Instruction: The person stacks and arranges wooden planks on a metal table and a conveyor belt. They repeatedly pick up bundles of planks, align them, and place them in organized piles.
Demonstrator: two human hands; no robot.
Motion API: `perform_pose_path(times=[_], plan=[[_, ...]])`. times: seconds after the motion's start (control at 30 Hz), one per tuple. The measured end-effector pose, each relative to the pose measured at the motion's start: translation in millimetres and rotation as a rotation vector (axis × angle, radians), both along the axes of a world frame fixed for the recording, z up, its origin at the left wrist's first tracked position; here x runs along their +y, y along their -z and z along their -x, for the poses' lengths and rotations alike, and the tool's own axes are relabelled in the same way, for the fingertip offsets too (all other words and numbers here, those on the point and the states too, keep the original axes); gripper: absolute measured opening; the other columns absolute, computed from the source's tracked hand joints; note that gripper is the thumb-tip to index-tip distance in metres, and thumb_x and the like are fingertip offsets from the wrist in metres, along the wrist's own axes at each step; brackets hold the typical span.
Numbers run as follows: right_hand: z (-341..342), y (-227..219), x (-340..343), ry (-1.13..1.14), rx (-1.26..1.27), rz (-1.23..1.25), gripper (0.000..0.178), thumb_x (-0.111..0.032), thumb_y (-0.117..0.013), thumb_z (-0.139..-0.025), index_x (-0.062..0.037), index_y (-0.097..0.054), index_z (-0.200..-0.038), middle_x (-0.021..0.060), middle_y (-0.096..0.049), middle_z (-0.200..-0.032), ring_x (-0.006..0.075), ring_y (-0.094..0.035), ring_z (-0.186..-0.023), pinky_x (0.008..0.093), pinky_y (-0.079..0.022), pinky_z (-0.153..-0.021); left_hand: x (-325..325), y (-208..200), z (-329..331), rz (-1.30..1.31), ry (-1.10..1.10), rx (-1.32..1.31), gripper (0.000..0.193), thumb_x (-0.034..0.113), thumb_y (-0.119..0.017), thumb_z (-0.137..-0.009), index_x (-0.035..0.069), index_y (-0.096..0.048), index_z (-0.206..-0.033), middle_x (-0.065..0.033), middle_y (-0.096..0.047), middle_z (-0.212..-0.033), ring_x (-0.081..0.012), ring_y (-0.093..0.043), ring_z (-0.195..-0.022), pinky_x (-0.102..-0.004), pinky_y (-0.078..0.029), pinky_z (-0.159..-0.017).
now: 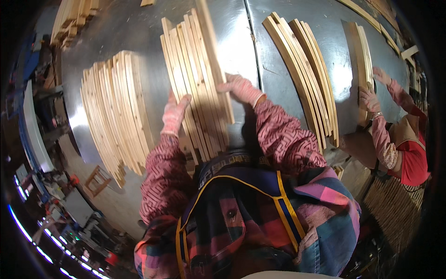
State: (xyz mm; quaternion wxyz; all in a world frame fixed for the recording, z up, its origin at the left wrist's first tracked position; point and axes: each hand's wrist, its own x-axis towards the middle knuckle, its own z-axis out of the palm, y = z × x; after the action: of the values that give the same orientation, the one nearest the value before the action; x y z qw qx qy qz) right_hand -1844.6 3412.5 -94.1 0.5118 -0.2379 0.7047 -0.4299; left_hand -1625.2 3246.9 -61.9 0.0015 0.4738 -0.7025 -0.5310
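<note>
In front of me, a row of pale wooden slats lies side by side on the metal tabletop. My right hand, in a pinkish work glove, grips the outer edge of one wooden slat at the row's right side. That slat is tilted and slightly blurred, its far end running out at the top of the picture. Against the row's left edge rests my left hand, gloved too, with thumb and fingers apart. The undersides of both hands are hidden.
A wider group of slats lies to the left. Curved slats lie to the right, past a table seam. At the far right a co-worker's gloved hands touch another slat piece. A small wooden frame stands on the floor.
</note>
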Motion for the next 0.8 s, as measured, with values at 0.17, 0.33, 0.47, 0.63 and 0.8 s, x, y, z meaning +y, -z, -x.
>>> perform_pose_path(times=[0.17, 0.33, 0.47, 0.63, 0.8], plan=[[-12, -36, 36, 0.048, -0.134, -0.003, 0.048, -0.032, -0.071, -0.085, -0.0009, -0.067, -0.122, 0.0125, -0.073, -0.097, 0.0214, -0.068, -0.087, 0.0309, -0.055, -0.081, 6, -47, -4, 0.111, 0.068, -0.308, 0.09, 0.044, -0.066, -0.091, 0.008, -0.018, -0.158, -0.0228, -0.028, -0.159, -0.0364, -0.031, -0.146, -0.039, -0.029, -0.119], [-11, -111, 78, 0.014, 0.213, -0.163, 0.046, -0.024, -0.073, -0.088, -0.0003, -0.063, -0.126, 0.0096, -0.072, -0.095, 0.0181, -0.065, -0.086, 0.0342, -0.053, -0.08, 24, -133, 37, 1.376, 0.557, 0.035, 0.094, 0.031, -0.082, -0.071, 0.03, -0.036, -0.153, -0.013, -0.03, -0.157, -0.0397, -0.032, -0.141, -0.0528, -0.032, -0.116], [23, -155, 86, -0.181, 0.62, 0.204, 0.056, -0.026, -0.076, -0.088, -0.0063, -0.058, -0.137, 0.0132, -0.066, -0.122, 0.0214, -0.063, -0.109, 0.0342, -0.05, -0.095, -12, -168, 60, 1.493, 0.691, -0.078, 0.062, 0.027, -0.074, -0.078, 0.024, -0.055, -0.137, -0.0073, -0.058, -0.127, -0.0316, -0.054, -0.118, -0.0454, -0.045, -0.102], [145, -158, 133, 0.306, 1.094, -0.133, 0.083, -0.052, -0.071, -0.085, -0.0037, -0.044, -0.146, 0.0197, -0.053, -0.142, 0.0332, -0.05, -0.132, 0.0397, -0.041, -0.108, -101, -157, -52, 0.769, 0.024, -0.387, 0.049, 0.051, -0.06, -0.092, 0.009, -0.068, -0.116, -0.014, -0.069, -0.106, -0.0326, -0.066, -0.099, -0.0421, -0.051, -0.089], [200, -67, 271, 0.652, 0.761, -0.747, 0.097, -0.074, -0.051, -0.087, 0.0004, -0.04, -0.148, 0.0254, -0.049, -0.144, 0.0409, -0.046, -0.134, 0.0439, -0.038, -0.109, -128, -81, -184, 0.537, -0.3, -0.67, 0.053, 0.041, -0.06, -0.094, 0.0, -0.054, -0.127, -0.0188, -0.064, -0.115, -0.0336, -0.061, -0.104, -0.0428, -0.048, -0.092]])
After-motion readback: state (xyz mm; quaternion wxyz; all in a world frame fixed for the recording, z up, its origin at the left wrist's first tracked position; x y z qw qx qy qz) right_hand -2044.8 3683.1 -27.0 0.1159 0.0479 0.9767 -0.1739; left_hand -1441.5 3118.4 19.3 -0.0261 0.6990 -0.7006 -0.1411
